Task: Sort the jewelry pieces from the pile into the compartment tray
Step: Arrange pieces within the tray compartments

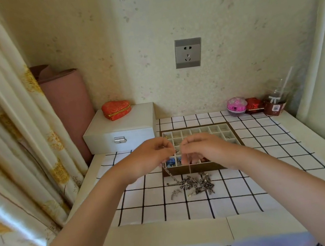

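1. chain [170, 173]: silver, centre of frame; top end is held up between both hands over the near-left cells of the compartment tray [234, 131]; the rest slants down over the tray's front wall to the cloth.
2. pile [196, 184]: tangle of silver pieces on the checked cloth [266, 149], just below the tray's front wall in the frame; chain's tail lies in it; loose or snagged, cannot tell.
3. left hand [151, 156]: fingers curled, pinching the chain where the hanging run starts.
4. right hand [203, 147]: thumb and forefinger look closed on the short top stretch, just right of the left hand; other fingers hang loosely curled.
5. Key relation: long axis runs from the grip at upper left down to the pile at lower right; all free length lies below both grips; left hand is nearer the hanging run and likely carries the weight.
6. Judgement: the tail must lift clear of the pile before coiling into a cell; risk is dragging neighbouring pieces along.
7. Outward: white box [120, 129] left of the tray, with a red heart-shaped box [116, 109] on top.
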